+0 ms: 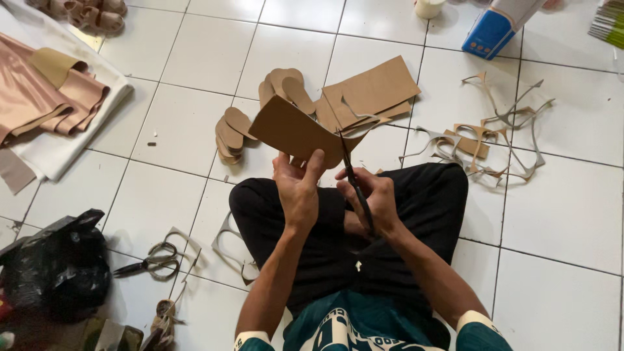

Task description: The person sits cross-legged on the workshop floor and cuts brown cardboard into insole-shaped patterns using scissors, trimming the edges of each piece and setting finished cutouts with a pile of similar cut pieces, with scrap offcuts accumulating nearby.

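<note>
I sit cross-legged on a white tiled floor [559,214]. My left hand [298,185] grips a brown cardboard sheet [292,130] from below and holds it up over my knees. My right hand [372,198] holds black scissors [351,175], whose blades point up into the sheet's right edge. Beyond the sheet lie stacks of cut sole-shaped cardboard pieces [231,133] and more soles [286,88], beside flat cardboard sheets [370,91].
Cardboard offcuts [494,140] are strewn at the right. A second pair of scissors [153,260] lies at the left near a black plastic bag [58,266]. Folded pinkish material [45,97] rests on white cloth at the far left. A blue-and-white container [494,26] stands at the top.
</note>
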Available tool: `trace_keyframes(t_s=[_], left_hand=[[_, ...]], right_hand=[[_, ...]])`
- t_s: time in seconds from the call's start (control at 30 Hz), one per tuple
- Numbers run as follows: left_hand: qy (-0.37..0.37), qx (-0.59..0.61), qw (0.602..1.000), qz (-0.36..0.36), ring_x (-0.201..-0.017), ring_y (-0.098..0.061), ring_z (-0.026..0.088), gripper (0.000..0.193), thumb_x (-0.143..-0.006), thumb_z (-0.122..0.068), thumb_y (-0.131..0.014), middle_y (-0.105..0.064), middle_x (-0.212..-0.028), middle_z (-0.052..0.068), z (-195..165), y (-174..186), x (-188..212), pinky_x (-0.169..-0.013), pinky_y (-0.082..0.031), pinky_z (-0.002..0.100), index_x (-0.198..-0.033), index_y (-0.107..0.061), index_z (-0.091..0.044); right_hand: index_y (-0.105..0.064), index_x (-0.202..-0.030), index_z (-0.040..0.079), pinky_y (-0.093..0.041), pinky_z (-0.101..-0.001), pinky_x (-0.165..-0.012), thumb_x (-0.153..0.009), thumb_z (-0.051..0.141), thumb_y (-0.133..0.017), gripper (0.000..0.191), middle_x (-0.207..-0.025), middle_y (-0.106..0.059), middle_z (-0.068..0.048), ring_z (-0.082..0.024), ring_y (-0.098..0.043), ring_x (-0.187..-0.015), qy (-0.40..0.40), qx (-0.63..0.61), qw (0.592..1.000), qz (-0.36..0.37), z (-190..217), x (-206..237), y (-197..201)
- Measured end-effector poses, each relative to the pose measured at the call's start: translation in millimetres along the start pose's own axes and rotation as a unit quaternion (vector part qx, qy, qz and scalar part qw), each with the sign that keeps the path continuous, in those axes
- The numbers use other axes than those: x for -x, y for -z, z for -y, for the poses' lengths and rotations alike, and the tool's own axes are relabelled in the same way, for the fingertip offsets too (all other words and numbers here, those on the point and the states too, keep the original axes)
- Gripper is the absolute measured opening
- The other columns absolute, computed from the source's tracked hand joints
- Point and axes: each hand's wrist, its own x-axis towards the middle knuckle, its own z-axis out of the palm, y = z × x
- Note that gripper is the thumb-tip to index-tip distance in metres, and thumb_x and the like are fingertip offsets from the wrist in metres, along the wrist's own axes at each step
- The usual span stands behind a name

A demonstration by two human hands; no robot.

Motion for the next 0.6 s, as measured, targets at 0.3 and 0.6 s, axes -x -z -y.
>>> trace_keyframes(t_s=[0.3, 0.6], left_hand=[[-0.013, -0.078, 0.996, 0.037, -0.111, -0.07, 0.024, 0.037, -0.103, -0.004, -0.061, -0.06, -0.119, 0.013, -23, 0, 2, -0.094, -0.066, 0.039, -0.135, -0.043, 0.002], [0.021, -0.074, 0.995, 0.059, -0.109, -0.07, 0.024, 0.033, -0.103, -0.005, -0.064, -0.063, -0.117, 0.014, -20, 11, 8, -0.093, -0.067, 0.038, -0.13, -0.047, 0.003]], right_hand=[[-0.069, -0.108, 0.001, -0.045, -0.0229, -0.061, -0.099, 0.049, -0.069, 0.049, -0.075, -0.06, 0.003, -0.004, -0.055, -0.07, 0.007, -0.088, 0.996, 0.026, -6, -6, -5], [-0.07, -0.106, 0.001, -0.042, -0.0216, -0.059, -0.097, 0.054, -0.068, 0.054, -0.072, -0.056, 0.005, -0.003, -0.052, -0.066, 0.001, -0.074, 0.997, 0.036, -13, 8, 0]])
